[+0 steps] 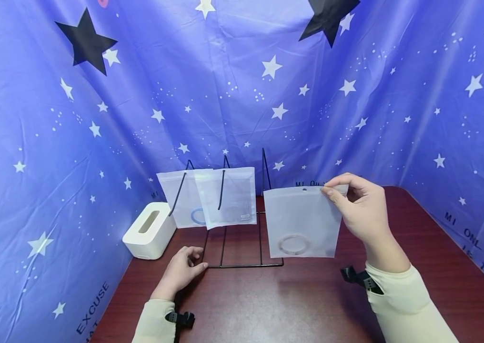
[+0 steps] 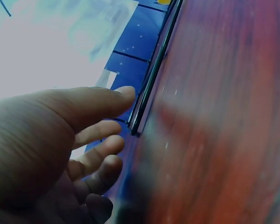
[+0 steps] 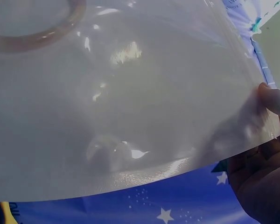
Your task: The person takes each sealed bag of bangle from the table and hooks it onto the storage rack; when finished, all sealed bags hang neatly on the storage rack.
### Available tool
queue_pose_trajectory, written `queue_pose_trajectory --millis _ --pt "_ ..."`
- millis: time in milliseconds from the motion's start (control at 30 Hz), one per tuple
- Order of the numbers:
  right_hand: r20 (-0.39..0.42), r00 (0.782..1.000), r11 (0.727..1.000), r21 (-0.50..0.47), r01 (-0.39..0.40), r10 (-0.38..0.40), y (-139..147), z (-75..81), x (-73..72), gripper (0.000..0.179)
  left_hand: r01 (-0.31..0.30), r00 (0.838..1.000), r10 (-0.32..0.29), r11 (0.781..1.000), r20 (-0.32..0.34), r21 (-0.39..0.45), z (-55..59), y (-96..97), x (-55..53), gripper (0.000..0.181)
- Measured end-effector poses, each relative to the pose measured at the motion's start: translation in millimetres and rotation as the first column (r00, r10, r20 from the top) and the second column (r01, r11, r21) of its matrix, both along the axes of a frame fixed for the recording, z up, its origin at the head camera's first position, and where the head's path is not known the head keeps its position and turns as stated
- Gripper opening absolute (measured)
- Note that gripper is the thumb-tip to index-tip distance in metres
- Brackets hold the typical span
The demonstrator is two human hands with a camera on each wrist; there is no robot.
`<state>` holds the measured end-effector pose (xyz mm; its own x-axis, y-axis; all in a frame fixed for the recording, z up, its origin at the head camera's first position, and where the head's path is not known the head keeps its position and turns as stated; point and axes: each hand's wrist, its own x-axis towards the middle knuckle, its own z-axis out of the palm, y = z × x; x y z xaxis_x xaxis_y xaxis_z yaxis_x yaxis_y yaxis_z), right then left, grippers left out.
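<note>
At its top right corner, my right hand (image 1: pixel 364 209) pinches a translucent zip bag (image 1: pixel 306 209) between thumb and fingers. The bag hangs upright, a pinkish ring (image 3: pixel 32 43) near its bottom and a small hole in its top strip. It is in front of the right prong of a black wire rack (image 1: pixel 242 266). Two similar bags hang from the other prongs: the left bag (image 1: pixel 172 183) shows a blue ring, and the middle bag (image 1: pixel 237 190) has a small printed label. My left hand (image 1: pixel 179 269) is at the rack's front left corner, fingers loosely bent, thumb tip by the bar.
A white box (image 1: pixel 145 243) with a slot in its top stands left of the rack. All of it rests on a dark red wooden table (image 1: pixel 242 305). Blue star-patterned cloth (image 1: pixel 225 95) surrounds the table at the back and sides.
</note>
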<state>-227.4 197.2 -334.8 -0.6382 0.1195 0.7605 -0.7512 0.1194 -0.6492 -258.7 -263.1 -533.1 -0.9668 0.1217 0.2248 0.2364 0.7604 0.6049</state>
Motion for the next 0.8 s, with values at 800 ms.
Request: queue_pose_trajectory --millis 800 --pt "0.058 0.998 0.999 0.033 0.015 -0.017 -35 -13.8 -3.3 0.014 0.329 0.944 -0.308 0.913 -0.120 0.241 21.9 66.0 13.7 0.036"
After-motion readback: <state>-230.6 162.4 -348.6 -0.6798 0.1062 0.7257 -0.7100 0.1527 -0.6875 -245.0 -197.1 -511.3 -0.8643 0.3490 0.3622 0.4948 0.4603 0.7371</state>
